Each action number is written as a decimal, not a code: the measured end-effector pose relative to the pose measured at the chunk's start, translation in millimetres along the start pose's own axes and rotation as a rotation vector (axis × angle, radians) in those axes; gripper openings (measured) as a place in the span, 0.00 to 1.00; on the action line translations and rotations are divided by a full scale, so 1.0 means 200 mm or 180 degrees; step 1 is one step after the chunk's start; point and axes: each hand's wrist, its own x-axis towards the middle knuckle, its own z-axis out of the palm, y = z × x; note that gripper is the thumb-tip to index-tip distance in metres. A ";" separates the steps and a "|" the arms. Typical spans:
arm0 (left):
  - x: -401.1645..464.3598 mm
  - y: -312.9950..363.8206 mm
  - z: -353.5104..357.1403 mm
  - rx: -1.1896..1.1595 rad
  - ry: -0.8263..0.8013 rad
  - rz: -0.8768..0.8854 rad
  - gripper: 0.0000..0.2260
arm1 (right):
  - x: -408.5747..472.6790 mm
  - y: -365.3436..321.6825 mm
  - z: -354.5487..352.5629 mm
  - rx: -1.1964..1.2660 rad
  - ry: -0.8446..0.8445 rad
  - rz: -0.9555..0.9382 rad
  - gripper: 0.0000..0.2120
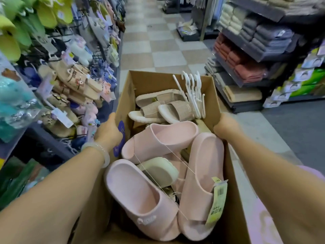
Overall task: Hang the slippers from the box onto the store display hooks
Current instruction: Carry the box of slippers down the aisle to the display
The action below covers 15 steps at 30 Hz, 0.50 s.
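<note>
Box open on top, reachable from above. Near half crowded with pink slippers; far half holds beige slippers, white hangers upright at far right corner. Left hand and right hand grip side walls. Slipper display close left, packed. Tiled aisle beyond box free. Towel shelves right.

We look from a single head-worn camera, forward and down, close over an open box. Further ahead, our wide view runs along a shop aisle.
</note>
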 end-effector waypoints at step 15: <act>1.78 0.57 0.11 -0.0520 0.0176 0.0101 0.20 | 1.90 -0.71 -0.22 -0.0305 0.0211 -0.0393 0.18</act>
